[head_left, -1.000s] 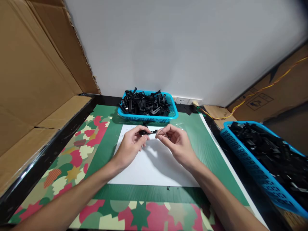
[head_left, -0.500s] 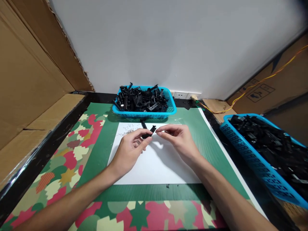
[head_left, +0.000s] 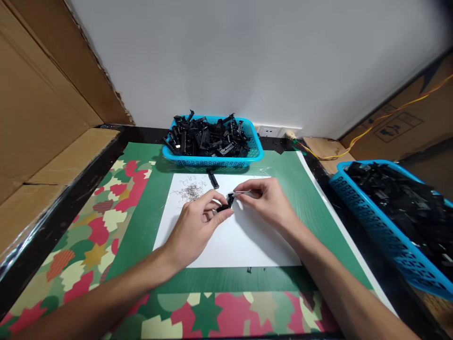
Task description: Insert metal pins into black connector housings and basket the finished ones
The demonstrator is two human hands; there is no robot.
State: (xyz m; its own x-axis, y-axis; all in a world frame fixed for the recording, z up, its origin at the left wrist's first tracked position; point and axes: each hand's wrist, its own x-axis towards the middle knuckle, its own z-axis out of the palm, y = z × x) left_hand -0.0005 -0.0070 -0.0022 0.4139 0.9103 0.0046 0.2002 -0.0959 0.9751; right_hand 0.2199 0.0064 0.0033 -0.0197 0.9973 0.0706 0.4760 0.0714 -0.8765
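My left hand (head_left: 198, 222) is closed on a small black plastic part (head_left: 224, 207), held above a white sheet of paper (head_left: 226, 250). Fingers of my right hand (head_left: 265, 200) pinch a thin, light metal-looking tool (head_left: 244, 191), whose tip meets the upper end of the part. Its far end is hidden in my palm. Beyond my left hand, a pile of tiny metal pieces (head_left: 191, 191), too small to make out singly, lies on the paper. Another black plastic part (head_left: 213, 179) rests at the paper's back edge.
A blue basket (head_left: 212, 161) heaped with black parts stands at the back, against the wall. Another blue basket (head_left: 385, 233) of black parts is at the right. Cardboard (head_left: 38, 108) walls the left side. Wires (head_left: 354, 146) run from a wall socket (head_left: 269, 131).
Both hands have shifted slightly right and toward me in view, partly as the camera moved. The thin tool in my right hand now shows, touching the black part. More of the metal pile is uncovered.
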